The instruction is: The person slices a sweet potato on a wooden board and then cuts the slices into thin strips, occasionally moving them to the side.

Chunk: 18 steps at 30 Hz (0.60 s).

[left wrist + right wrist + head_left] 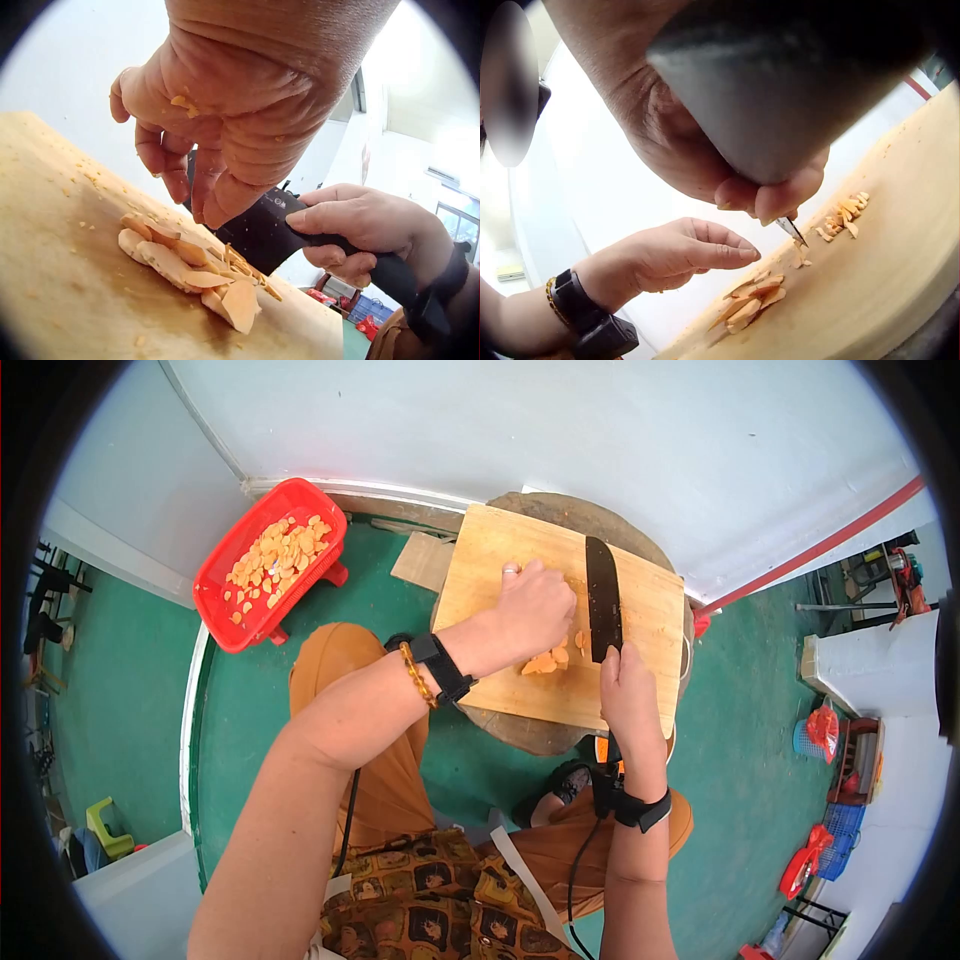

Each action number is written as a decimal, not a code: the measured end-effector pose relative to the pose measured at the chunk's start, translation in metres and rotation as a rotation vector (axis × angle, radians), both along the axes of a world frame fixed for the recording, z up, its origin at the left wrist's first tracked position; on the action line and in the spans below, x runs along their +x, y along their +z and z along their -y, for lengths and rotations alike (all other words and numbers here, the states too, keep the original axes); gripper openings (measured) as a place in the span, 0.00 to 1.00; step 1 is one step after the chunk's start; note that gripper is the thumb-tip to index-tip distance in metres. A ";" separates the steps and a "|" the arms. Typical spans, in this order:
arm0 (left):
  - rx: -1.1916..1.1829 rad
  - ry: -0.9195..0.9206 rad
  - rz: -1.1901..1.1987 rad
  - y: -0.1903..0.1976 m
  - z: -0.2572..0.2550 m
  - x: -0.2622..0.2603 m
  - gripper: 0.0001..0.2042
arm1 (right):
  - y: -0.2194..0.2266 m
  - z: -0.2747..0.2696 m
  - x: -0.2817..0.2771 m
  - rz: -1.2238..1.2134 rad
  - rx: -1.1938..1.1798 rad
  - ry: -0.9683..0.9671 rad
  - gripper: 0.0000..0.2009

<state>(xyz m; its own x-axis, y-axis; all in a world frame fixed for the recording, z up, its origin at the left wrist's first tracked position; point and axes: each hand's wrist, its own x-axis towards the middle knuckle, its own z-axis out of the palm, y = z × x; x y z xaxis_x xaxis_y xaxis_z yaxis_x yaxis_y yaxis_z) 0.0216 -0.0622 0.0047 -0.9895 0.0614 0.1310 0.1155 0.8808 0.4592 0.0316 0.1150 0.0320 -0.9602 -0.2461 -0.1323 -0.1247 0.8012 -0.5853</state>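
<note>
My right hand (632, 695) grips the black handle of a kitchen knife (602, 595), whose broad dark blade lies across the wooden cutting board (510, 550). My left hand (530, 610) hovers over the board, left of the blade, fingers loosely bent and pointing down. In the left wrist view, small orange crumbs cling to its palm, and no piece shows between the fingers. Below it sits a small heap of thin orange root slices (184, 266). Finer cut strips (247, 266) lie beside the blade. The right wrist view has more small cut pieces (846, 214) farther along the board.
The board rests on a round wooden block (510, 728) close to a white wall (560, 430). At the left, a red plastic basket (225, 622) holds many orange slices. A wooden plank (420, 560) lies between basket and board. Blue baskets (842, 838) stand far right.
</note>
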 end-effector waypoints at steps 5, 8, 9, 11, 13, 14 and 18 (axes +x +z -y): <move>-0.027 0.021 -0.008 -0.004 -0.002 -0.002 0.04 | -0.007 0.001 0.002 -0.082 -0.016 0.061 0.10; -0.027 0.015 0.006 0.000 -0.001 -0.001 0.04 | -0.019 0.005 0.004 -0.155 0.013 0.104 0.09; -0.017 0.016 0.006 0.000 -0.001 -0.001 0.04 | -0.018 0.005 0.003 -0.145 0.005 0.100 0.09; 0.003 0.015 0.009 0.002 -0.001 0.000 0.04 | -0.015 0.004 0.003 -0.122 -0.010 0.090 0.10; -0.015 0.016 -0.011 0.000 -0.001 0.000 0.04 | -0.004 0.006 0.005 -0.103 0.010 0.070 0.10; -0.023 0.018 -0.021 -0.002 -0.001 0.000 0.04 | 0.001 0.006 0.006 -0.092 0.021 0.062 0.10; -0.030 0.017 -0.031 -0.001 0.000 -0.001 0.04 | -0.001 0.008 0.010 -0.129 0.018 0.089 0.11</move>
